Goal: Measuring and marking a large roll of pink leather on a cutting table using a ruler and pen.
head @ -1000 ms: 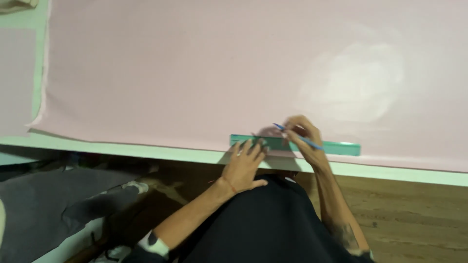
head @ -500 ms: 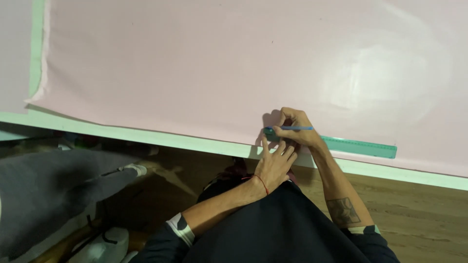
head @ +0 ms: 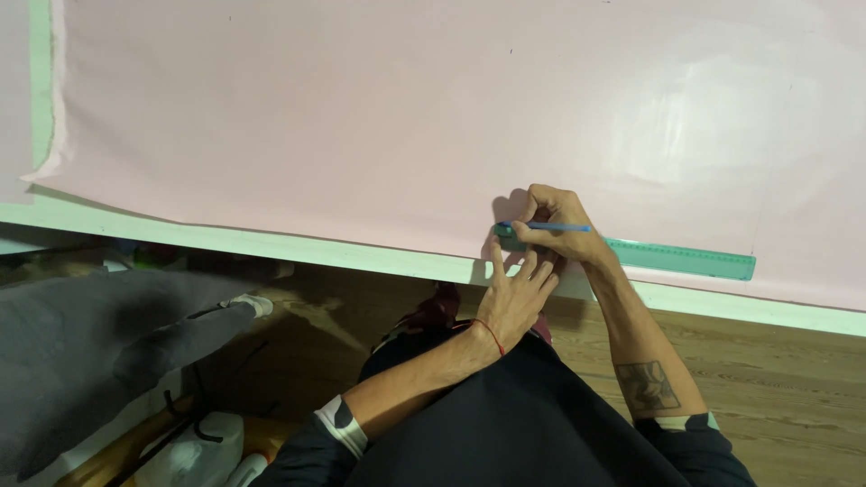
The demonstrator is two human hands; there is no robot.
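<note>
A large sheet of pink fabric [head: 361, 117] lies spread over a pale green table [head: 271, 248]. A green ruler [head: 686, 259] lies on the fabric near the table's front edge. My right hand [head: 555, 230] grips a blue pen [head: 559, 226] with its tip at the ruler's left end. My left hand [head: 519, 293] reaches up from below, its spread fingers pressing on the ruler's left end and the fabric edge, right under the right hand.
Below the table edge is a wooden floor [head: 776, 379]. A grey cloth heap [head: 99, 343] lies at lower left, with a white bag [head: 194, 446] beside it. A second pink piece [head: 13, 90] lies at the far left.
The view has shifted, so the hands and ruler sit further right in the frame. Both hands have moved to the ruler's left end, the pen now at its tip.
</note>
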